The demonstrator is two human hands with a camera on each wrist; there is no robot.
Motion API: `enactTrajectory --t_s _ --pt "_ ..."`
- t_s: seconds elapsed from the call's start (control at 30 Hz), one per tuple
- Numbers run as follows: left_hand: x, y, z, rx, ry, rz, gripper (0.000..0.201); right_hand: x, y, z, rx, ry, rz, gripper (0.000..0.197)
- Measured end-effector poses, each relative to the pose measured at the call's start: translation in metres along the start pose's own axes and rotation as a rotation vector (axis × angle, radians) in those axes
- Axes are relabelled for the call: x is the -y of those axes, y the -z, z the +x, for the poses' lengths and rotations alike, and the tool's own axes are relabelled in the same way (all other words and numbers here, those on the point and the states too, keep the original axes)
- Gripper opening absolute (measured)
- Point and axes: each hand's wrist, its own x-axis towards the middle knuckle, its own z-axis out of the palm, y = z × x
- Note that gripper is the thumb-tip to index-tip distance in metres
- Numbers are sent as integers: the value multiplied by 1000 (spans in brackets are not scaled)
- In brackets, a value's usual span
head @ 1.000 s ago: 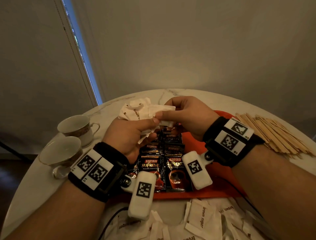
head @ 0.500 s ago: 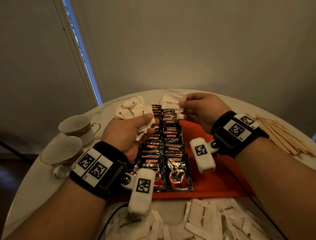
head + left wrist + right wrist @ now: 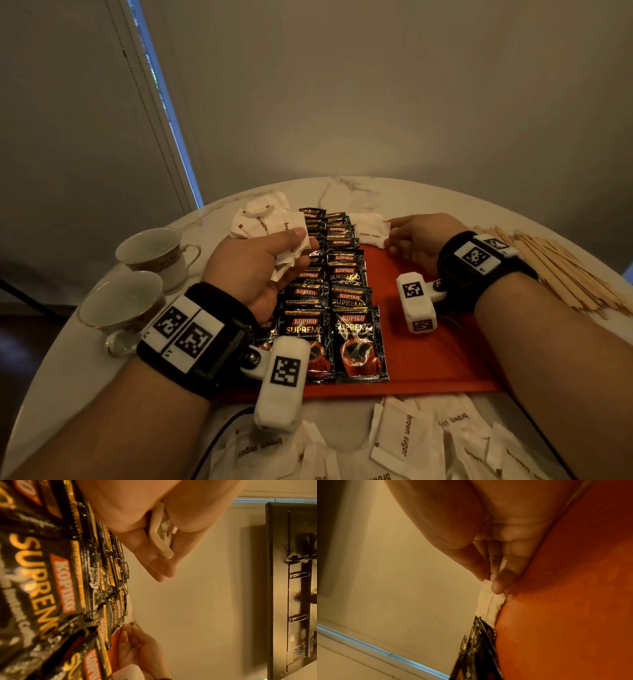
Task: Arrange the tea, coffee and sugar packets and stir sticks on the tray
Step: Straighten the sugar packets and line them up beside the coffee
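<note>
We take the orange tray (image 3: 428, 359) as our landmark on the round marble table (image 3: 342, 192). Along its left part lie two overlapping rows of black Kopiko Supremo coffee sachets (image 3: 356, 337), running from the near edge to the far one. Our right hand (image 3: 416, 240) is low at the tray's far edge, thumb and fingertips pinching the corner of a single white brown sugar packet (image 3: 368, 230) that lies just right of the farthest sachets; the right wrist view shows that pinch, with the packet touching the tray. Our left hand (image 3: 255, 263) hovers over the tray's left side above the sachets, fingers and thumb closed around a crumpled bunch of brown sugar packets (image 3: 270, 224). More loose sugar packets (image 3: 404, 442) are scattered on the table in front of the tray's near edge. A heap of wooden stir sticks (image 3: 561, 270) lies to the tray's right, and two empty teacups (image 3: 137, 274) stand to its left.
</note>
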Motion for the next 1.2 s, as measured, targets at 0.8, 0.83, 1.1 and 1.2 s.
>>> enactTrajectory --t_s 0.8,0.83,1.1,1.2 --pt "-1 1 -1 40 59 -37 5 3 -5 -10 -13 -45 -39 16" --pt "-2 0 -1 46 73 -57 8 3 -6 -10 5 -43 -42 14" --pt "-5 -1 -5 114 175 -118 19 9 -9 -21 49 75 -82 17" --pt "-2 -1 -4 127 173 -87 27 21 -15 -42 214 265 -53 18"
